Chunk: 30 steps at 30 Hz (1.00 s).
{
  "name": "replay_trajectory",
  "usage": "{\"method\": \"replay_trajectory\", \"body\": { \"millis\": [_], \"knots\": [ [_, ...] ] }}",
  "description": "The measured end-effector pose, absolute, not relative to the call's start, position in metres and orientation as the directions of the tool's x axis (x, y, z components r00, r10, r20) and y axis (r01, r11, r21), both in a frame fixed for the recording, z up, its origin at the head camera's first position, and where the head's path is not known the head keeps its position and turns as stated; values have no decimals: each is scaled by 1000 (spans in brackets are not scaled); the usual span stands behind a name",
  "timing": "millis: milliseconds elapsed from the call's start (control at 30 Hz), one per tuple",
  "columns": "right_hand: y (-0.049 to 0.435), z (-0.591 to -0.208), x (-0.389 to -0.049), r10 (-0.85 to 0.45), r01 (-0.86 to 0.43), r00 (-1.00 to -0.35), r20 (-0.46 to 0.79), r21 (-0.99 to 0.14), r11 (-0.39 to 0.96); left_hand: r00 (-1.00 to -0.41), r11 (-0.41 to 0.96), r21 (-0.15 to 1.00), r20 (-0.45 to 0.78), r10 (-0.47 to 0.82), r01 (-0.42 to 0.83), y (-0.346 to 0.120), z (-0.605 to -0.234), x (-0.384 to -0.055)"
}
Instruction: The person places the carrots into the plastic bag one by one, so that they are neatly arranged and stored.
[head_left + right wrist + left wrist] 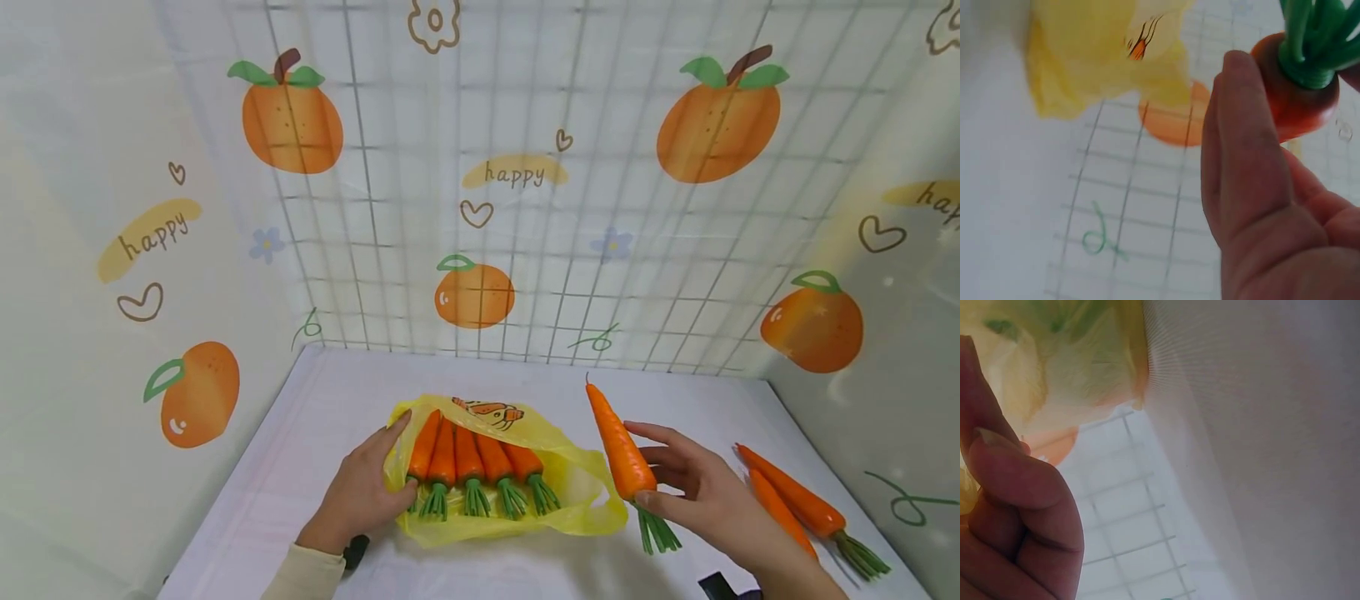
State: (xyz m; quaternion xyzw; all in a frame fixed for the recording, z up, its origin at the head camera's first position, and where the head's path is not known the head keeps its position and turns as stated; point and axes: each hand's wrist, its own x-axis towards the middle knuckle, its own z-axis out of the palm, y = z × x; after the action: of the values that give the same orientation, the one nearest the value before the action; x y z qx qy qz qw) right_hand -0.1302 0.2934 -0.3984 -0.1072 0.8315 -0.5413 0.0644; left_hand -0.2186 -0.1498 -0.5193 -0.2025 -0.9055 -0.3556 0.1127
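A yellow plastic bag (585, 479) lies on the table with its mouth toward me, and several carrots (467, 457) sit side by side in it, green stems forward. At the bag's left edge my left hand (367, 483) grips the plastic, thumb at the opening. Its curled fingers (1029, 481) show beside the bag in the left wrist view. My right hand (693, 483) holds a single carrot (618, 442) by its thick end, above the table and just right of the bag. That carrot points tip up, its stems hanging down. In the right wrist view its top (1297, 94) is between thumb and fingers.
Two more carrots (798, 496) lie on the table at the right, partly behind my right forearm. Side and back curtains printed with oranges enclose the white table (352, 375). Behind the back curtain is a wire grid (540, 325). Dark straps show near both wrists.
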Motion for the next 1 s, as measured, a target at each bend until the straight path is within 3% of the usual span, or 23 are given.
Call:
{"method": "replay_trajectory", "body": {
  "millis": [133,400,700,1000],
  "knots": [
    [278,-395,-134,-367,-198,-928,66,-921,334,-891,657,604,346,294,451,-149,-518,-218],
    [242,-384,-146,-521,-296,-851,63,-878,377,-900,660,614,331,282,433,-147,-514,-216],
    [208,-377,-157,-710,-380,-703,30,-860,340,-895,669,596,334,296,444,-149,-513,-216],
    [177,-380,-175,-828,-590,-560,21,-712,381,-891,659,601,335,307,453,-149,-512,-215]
  ]
}}
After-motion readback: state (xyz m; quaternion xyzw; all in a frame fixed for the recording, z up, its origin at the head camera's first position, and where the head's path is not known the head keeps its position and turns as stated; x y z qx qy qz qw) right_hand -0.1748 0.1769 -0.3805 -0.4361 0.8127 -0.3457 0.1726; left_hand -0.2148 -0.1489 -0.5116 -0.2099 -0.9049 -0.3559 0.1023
